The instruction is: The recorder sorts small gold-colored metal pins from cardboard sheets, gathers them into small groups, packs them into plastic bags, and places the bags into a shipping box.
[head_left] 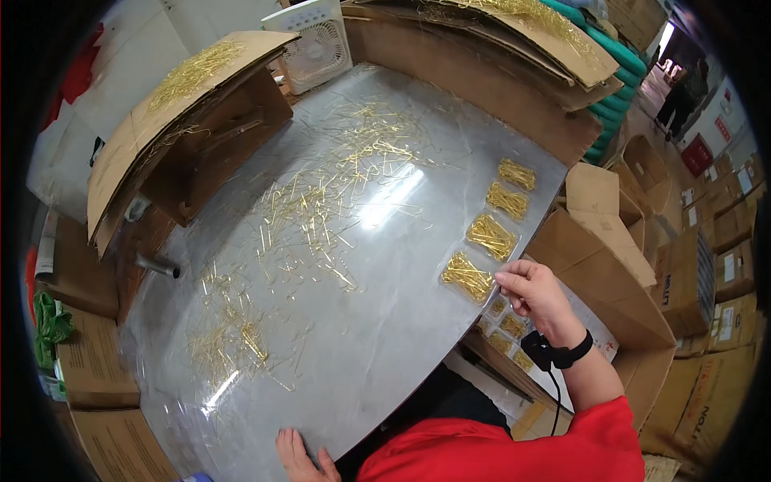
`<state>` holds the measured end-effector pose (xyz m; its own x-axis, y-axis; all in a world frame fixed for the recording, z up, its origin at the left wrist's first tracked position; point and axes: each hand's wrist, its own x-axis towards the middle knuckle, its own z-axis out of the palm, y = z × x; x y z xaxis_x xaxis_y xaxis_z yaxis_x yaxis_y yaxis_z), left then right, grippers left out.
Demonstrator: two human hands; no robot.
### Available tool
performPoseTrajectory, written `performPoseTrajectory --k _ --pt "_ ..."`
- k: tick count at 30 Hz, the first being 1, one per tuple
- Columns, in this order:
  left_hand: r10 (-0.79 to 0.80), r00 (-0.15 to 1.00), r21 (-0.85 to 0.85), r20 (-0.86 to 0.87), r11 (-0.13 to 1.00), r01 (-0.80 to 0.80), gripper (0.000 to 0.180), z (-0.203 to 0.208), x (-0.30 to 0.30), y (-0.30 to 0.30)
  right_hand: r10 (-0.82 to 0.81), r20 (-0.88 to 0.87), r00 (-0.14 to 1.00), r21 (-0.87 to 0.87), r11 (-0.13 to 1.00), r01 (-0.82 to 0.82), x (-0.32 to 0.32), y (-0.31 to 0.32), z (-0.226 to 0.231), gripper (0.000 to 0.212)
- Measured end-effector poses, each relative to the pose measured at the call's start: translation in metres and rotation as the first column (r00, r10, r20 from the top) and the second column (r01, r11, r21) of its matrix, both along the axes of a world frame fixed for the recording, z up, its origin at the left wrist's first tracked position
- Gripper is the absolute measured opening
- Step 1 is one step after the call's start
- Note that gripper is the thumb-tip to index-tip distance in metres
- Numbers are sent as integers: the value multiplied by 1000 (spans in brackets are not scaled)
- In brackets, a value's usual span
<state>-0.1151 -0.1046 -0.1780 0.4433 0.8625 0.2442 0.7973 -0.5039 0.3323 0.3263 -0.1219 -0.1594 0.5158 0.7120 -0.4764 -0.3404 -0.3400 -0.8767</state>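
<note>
Gold wire pieces (pixel 467 277) fill clear pockets (pixel 481 302) along the table's (pixel 393 301) right edge. Right hand (pixel 540 297) pinches the nearest pocket's rim — probably adjusting it; left hand (pixel 303 462) rests, thumb apart. Moving it calls for levelness.

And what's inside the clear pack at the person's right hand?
Gold wires lie in the clear pack at the right hand, heaped across one another. The upper ones cover those beneath, so the lowest wires and most of the pack's bottom can't be seen.
</note>
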Motion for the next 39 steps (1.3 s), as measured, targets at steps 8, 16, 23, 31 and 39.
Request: performPoseTrajectory --k 8,16,23,31,39 --pt "-8 999 118 -48 993 13 43 -6 4 1 -57 2 998 15 998 57 9 1 -6 20" --pt "24 998 189 -54 982 -13 36 -8 9 4 -80 103 991 -42 995 85 7 9 -8 25" --pt "69 997 209 -45 976 -58 30 -8 14 4 -83 267 960 -41 994 97 7 10 -22 31" --pt "51 997 252 -49 967 -37 30 -14 8 6 -109 258 960 21 994 108 9 9 -26 40" --pt "26 999 267 -41 964 -14 35 -20 1 6 -87 348 934 -23 995 101 8 13 -21 37"
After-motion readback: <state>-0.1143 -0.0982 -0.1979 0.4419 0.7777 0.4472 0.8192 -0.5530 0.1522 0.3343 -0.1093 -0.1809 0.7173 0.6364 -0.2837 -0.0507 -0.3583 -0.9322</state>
